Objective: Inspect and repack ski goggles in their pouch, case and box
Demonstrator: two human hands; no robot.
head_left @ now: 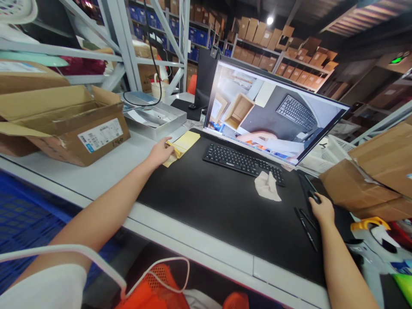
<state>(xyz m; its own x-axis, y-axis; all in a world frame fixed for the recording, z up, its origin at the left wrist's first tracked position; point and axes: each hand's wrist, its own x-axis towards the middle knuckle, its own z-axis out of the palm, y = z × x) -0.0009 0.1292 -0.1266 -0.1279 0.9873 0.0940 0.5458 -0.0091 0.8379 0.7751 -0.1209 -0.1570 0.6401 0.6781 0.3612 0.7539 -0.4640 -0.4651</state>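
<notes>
My left hand (161,153) reaches to the left edge of the black desk mat (206,201). Its fingers are closed on the near end of a stack of yellow paper slips (186,142), whose lower sheets look lifted or folded. At the right, my right hand (323,210) rests over a black computer mouse (315,197), fingers curled around it. Between the hands lie a black keyboard (230,159) and a crumpled white tissue (267,186) touching its near edge. Two black pens (305,229) lie just left of my right wrist.
Behind the keyboard stands a monitor (273,116) with a camera picture on it. An open cardboard box (86,133) and a grey tray (154,122) stand at left. Cardboard boxes (370,189) and a tape dispenser (370,225) crowd the right. A white cable (80,249) crosses the foreground.
</notes>
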